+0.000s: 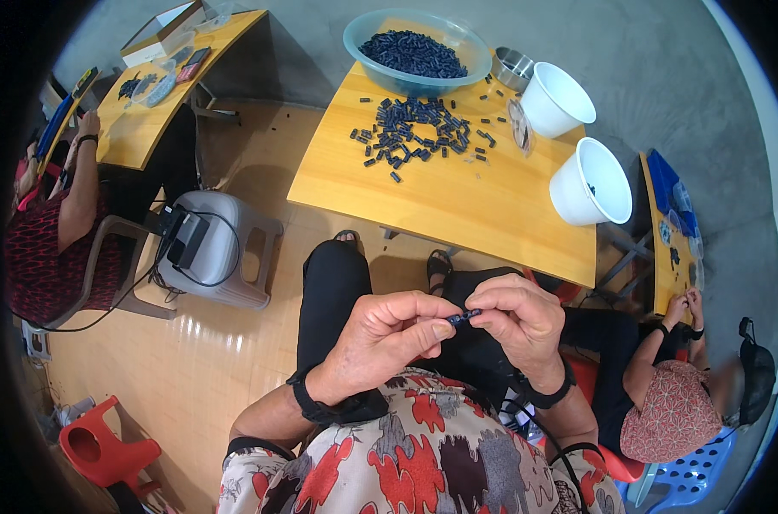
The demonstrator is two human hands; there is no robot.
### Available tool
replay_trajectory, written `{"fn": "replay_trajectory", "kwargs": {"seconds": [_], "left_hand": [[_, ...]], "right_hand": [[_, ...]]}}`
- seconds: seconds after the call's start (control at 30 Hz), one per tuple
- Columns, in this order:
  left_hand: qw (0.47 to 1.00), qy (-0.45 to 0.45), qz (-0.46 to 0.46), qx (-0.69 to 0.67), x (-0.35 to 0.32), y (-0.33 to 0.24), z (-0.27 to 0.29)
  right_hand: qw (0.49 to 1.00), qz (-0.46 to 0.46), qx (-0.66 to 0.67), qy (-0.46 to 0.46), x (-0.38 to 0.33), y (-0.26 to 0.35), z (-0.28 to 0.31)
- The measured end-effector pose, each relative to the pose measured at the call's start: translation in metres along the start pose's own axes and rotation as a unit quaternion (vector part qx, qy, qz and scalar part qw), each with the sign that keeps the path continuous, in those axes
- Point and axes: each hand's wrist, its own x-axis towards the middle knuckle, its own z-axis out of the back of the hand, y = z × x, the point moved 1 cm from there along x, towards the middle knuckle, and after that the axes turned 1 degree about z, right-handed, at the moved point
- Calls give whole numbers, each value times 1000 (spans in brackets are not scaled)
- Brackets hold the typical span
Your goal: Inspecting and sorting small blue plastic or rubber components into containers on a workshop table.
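Close in front of my body, above my lap, my left hand and my right hand meet, fingertips almost touching. Between them is a small dark blue-black plastic piece, pinched at one end by each thumb and forefinger. Its finer shape is mostly covered by the fingertips. Beyond my hands, a loose pile of similar small dark pieces lies spread on the yellow wooden table. Behind the pile stands a wide translucent basin heaped with more of them.
Two white buckets and a metal bowl stand at the table's right side. A grey stool with a black adapter and cables is on the left. People sit at side tables left and right; a red chair is lower left.
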Motion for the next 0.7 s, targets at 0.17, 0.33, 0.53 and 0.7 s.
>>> {"fn": "replay_trajectory", "kwargs": {"seconds": [0.17,0.33,0.53,0.7], "left_hand": [[1000,0,1,14,0,1,0],[1000,-6,0,22,-1,1,0],[999,-15,2,34,-2,1,-1],[999,-13,3,31,-2,1,0]], "right_hand": [[999,20,-5,26,2,4,2],[998,24,-17,53,5,6,4],[997,40,-26,61,7,7,6],[996,21,-26,83,8,7,3]]}}
